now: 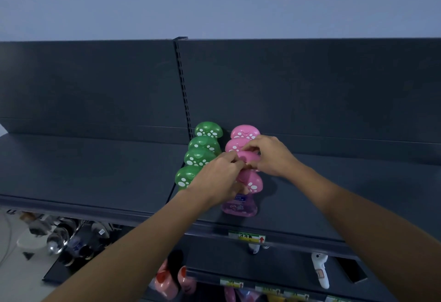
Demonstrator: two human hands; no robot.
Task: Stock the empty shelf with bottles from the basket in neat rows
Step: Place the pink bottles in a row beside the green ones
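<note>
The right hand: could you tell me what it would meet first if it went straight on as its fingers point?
Likely the fingers of the left hand, close by over the pink cap; the green bottles stand beyond. Depth is unclear.

Green price label (247, 237); white bottle (319, 270) below; clear bottles (59, 237) lower left
</note>
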